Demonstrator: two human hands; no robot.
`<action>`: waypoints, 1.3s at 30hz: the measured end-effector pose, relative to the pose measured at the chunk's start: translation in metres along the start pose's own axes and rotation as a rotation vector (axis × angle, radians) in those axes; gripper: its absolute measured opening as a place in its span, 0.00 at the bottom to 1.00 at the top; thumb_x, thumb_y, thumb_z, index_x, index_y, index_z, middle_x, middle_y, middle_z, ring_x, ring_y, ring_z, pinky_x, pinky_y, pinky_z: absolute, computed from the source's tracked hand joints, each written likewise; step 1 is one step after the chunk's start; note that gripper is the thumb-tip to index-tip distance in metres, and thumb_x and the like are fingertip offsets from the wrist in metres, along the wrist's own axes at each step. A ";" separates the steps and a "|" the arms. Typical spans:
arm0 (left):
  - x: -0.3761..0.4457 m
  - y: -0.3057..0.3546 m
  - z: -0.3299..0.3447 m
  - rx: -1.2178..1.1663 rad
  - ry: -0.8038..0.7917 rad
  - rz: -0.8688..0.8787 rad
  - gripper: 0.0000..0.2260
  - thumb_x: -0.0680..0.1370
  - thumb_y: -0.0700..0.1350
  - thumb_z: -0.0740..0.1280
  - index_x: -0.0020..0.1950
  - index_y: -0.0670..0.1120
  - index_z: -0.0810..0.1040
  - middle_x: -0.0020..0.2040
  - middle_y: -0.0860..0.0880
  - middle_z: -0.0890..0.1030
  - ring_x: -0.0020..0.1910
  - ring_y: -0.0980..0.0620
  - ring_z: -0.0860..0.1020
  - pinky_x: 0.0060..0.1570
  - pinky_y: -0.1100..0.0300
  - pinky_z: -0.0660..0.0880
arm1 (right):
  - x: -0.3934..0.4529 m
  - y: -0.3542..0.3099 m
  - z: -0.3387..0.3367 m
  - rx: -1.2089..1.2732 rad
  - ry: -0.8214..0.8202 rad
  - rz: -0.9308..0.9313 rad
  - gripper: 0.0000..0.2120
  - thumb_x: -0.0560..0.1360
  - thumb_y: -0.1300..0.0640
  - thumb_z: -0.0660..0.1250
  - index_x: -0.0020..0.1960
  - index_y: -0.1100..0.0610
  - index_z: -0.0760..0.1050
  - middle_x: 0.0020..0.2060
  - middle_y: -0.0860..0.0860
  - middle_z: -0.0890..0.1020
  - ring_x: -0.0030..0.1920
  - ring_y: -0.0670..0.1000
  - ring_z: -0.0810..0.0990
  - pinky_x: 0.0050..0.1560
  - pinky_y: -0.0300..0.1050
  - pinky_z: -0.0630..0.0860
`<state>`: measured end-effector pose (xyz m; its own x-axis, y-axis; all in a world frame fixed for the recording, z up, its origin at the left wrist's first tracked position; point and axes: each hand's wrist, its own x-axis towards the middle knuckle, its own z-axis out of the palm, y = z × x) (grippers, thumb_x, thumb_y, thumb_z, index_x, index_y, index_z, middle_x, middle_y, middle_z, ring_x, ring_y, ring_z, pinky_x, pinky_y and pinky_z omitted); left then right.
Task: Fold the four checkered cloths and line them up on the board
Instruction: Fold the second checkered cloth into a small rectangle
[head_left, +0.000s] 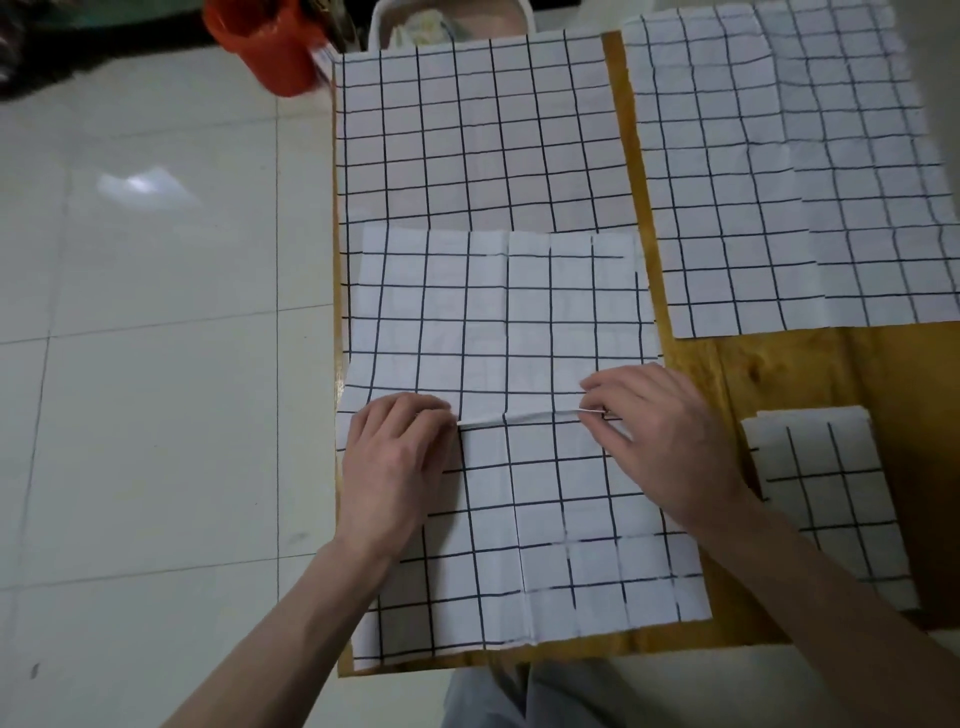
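At 6 o'clock on the wooden board (789, 364), a checkered cloth (519, 322) lies spread | left hand (400, 447) and right hand (660, 431) each pinch its crosswise fold ridge, running 9-to-3 | folded cloth (826, 493) at 3 o'clock.

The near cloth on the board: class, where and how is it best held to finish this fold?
Grip the near cloth along its raised edge, one hand at each end, coming from above, as the left hand and right hand pinch it.
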<state>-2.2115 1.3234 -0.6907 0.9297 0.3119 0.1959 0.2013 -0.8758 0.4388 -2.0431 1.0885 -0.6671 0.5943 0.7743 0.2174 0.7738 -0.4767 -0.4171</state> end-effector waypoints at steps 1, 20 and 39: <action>0.002 0.000 -0.006 -0.015 -0.019 0.011 0.05 0.81 0.45 0.71 0.54 0.46 0.84 0.55 0.52 0.84 0.55 0.46 0.79 0.57 0.53 0.71 | 0.003 0.000 -0.007 0.001 -0.022 -0.028 0.02 0.78 0.60 0.74 0.47 0.55 0.82 0.47 0.48 0.85 0.50 0.52 0.82 0.54 0.48 0.74; 0.139 0.024 -0.170 0.173 -0.048 0.136 0.08 0.76 0.41 0.72 0.46 0.46 0.72 0.46 0.50 0.75 0.38 0.47 0.72 0.29 0.55 0.70 | 0.130 -0.003 -0.178 -0.212 0.066 -0.196 0.13 0.79 0.57 0.69 0.62 0.56 0.84 0.56 0.53 0.87 0.55 0.55 0.86 0.60 0.56 0.79; -0.016 0.020 -0.034 0.300 -0.452 0.081 0.24 0.64 0.32 0.77 0.59 0.43 0.80 0.51 0.46 0.80 0.47 0.45 0.76 0.45 0.51 0.79 | -0.086 -0.015 -0.013 -0.193 -0.099 0.193 0.21 0.68 0.69 0.79 0.61 0.60 0.84 0.58 0.57 0.85 0.57 0.58 0.85 0.54 0.56 0.84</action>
<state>-2.2334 1.3137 -0.6551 0.9725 0.1072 -0.2068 0.1408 -0.9778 0.1552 -2.1027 1.0235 -0.6680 0.7177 0.6938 0.0587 0.6813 -0.6823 -0.2651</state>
